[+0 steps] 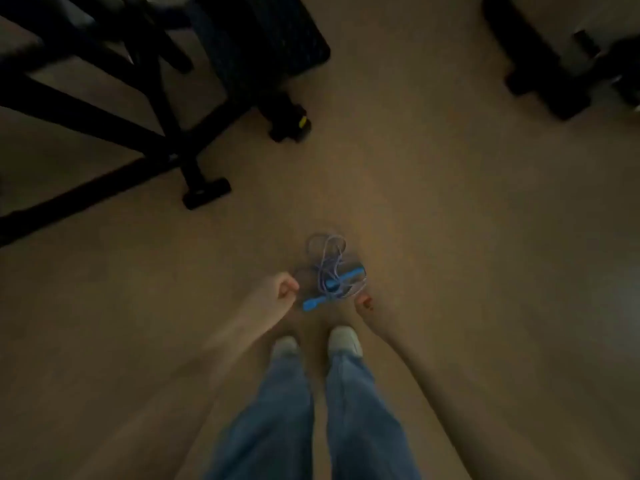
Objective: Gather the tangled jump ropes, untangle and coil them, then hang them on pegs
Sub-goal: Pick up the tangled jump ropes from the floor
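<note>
Dim light falls on a tan floor (450,237), with the black legs of gym equipment (145,133) off to the upper left and another dark frame (554,74) at the upper right. Just ahead of the person's pale shoes (343,341) lies the tangle of jump ropes (327,271), purple and grey cord looped loosely in a small heap. One blue handle (315,303) sticks out toward the lower left and another blue handle (346,277) lies in the heap, the two roughly in line, so their long axis runs on a diagonal from lower left to upper right. The left hand (282,289) is just beside the heap with its fingers curled into a loose fist; whether it pinches any cord is too blurred to tell. The right hand (365,304) reaches the heap's near edge, and its fingers cannot be made out either. As a judgement, the task is at its very start: gathering has barely begun, and untangling, coiling and hanging all remain.
</note>
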